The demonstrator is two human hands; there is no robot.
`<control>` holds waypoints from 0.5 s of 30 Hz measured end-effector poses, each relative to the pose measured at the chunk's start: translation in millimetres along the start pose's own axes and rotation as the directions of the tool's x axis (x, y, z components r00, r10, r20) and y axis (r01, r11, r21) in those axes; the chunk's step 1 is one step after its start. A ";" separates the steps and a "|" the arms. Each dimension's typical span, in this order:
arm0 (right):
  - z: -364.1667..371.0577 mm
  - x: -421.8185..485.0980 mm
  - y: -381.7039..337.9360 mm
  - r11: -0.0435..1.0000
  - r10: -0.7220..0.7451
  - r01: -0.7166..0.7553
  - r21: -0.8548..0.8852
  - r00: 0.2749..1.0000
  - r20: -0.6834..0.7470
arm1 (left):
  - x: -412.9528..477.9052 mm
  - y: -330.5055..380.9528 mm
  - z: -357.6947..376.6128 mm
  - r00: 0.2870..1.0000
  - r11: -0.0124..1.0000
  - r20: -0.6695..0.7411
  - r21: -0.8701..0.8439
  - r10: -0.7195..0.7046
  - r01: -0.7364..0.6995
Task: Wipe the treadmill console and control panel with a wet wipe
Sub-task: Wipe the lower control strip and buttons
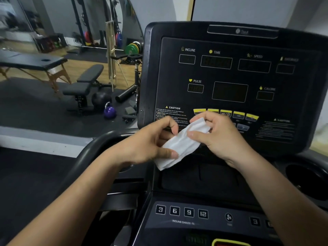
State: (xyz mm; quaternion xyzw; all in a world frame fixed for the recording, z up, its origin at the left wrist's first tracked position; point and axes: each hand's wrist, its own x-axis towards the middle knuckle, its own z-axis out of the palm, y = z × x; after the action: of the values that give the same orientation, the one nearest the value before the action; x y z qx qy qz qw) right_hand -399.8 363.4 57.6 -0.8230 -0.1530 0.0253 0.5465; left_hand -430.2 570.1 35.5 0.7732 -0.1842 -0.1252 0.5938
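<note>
A person stands at a treadmill and holds a white, crumpled wet wipe [181, 144] between both hands, in front of the lower edge of the black upright treadmill console [230, 77]. The wipe stretches slantwise from lower left to upper right and hangs in the air above the console's dark recessed tray; whether it touches the console face cannot be told.

The left hand [150, 141] pinches the lower left part of the wipe, with the thumb under it and the curled fingers over its top. The right hand [218, 134] grips the upper right end, its thumb pressed across the front of the cloth and its fingers curled behind.

Just behind the right hand runs a row of yellow-topped buttons [238, 114] along the console's lower middle. The flat black control panel with white number keys [181, 212] lies nearer the person, below the forearms. A round black cup holder [307, 181] sits at the console's right edge.

On the gym floor to the left stand a black padded weight bench [85, 80] and a purple kettlebell [110, 111].
</note>
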 end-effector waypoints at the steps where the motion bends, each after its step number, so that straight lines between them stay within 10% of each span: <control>1: -1.1 -1.3 1.3 1.000 0.001 -0.001 -0.030 1.000 0.002 | -0.9 -1.1 1.3 1.000 0.999 0.007 0.054 0.004 -0.005; 12: -9.6 -27.7 30.2 0.977 0.208 -0.205 -0.051 0.975 0.083 | -12.8 -16.4 13.6 0.953 0.979 -0.302 0.195 0.000 0.062; 15: -3.9 -33.1 55.0 0.814 0.215 -0.126 -0.566 0.972 0.092 | -21.4 -41.3 22.4 0.948 0.572 -0.285 0.805 0.141 0.157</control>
State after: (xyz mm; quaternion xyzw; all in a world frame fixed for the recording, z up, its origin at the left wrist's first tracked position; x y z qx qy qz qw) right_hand -418.1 331.1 5.1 -0.9522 -0.1203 0.0911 0.2654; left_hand -453.1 569.2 -10.7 0.9697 -0.1194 0.0980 0.1891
